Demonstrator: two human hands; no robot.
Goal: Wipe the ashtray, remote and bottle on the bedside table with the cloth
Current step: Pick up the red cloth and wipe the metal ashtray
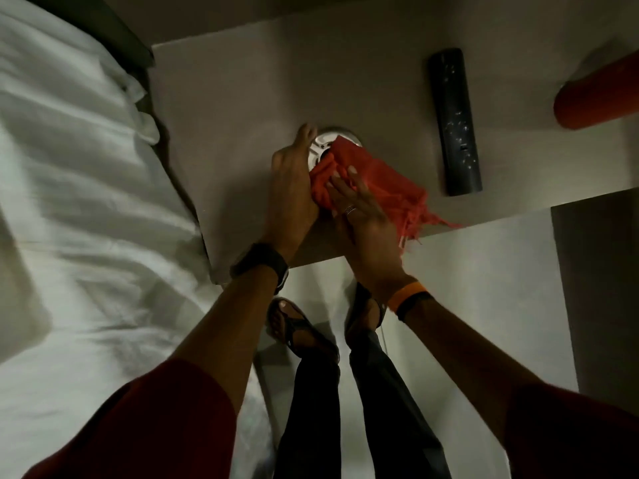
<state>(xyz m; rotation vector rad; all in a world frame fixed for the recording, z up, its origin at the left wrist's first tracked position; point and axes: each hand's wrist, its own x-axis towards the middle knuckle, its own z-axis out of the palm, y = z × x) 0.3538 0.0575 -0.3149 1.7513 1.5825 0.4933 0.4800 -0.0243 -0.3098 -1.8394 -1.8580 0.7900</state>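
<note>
Orange-red cloth (363,174) with a frayed fringe lies bunched over a round metal ashtray (323,143) on the grey bedside table (242,108), covering most of the dish so that only its far left rim and part of the bowl show. The right hand (363,216), a ring on one finger, presses down on the cloth with fingers spread nearly flat rather than curled around it. The left hand (292,188) rests against the ashtray's left side, thumb and fingers loosely curved along the rim, steadying it; how firmly it grips cannot be told. A black remote (453,122) lies flat to the right, well apart from the ashtray. An orange-red bottle (598,95) sits at the table's far right edge, partly cut off. White bedding (69,167) fills the left side.
</note>
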